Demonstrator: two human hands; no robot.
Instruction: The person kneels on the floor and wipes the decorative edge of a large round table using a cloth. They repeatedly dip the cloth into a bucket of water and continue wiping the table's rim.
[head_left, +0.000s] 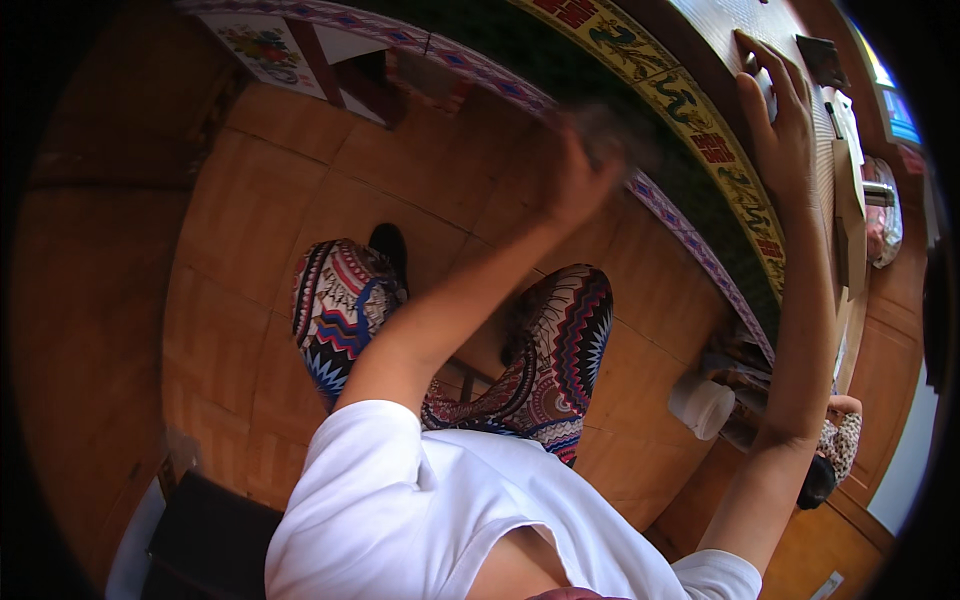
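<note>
I see one tiled floor (pixel 270 190), orange-brown, spread below the seated wearer. Above it curves one dark green panel (pixel 530 45), edged on one side by a purple-and-white patterned band (pixel 690 230) and on the other by a yellow band (pixel 645 72). The only clear lettering I find is on the yellow band: red characters in at least three places, alternating with at least three blue-green figures.

The wearer has one white shirt (pixel 410 490) and one pair of patterned trousers (pixel 565 350), both legs visible. One other person (pixel 842 445), in a spotted top, is well apart at the right, near one white container (pixel 702 405).

Of the two bare hands I follow, the left hand (pixel 580 185) is closed around one dark thing (pixel 612 140), held over the panel's purple-edged side; blur keeps me from saying what it is. The right hand (pixel 785 130) lies farther up by the pale surface, fingers bent around or over one small whitish object (pixel 766 88); I can't tell whether it grips. Just beyond those fingers is one small dark item (pixel 822 60).
</note>
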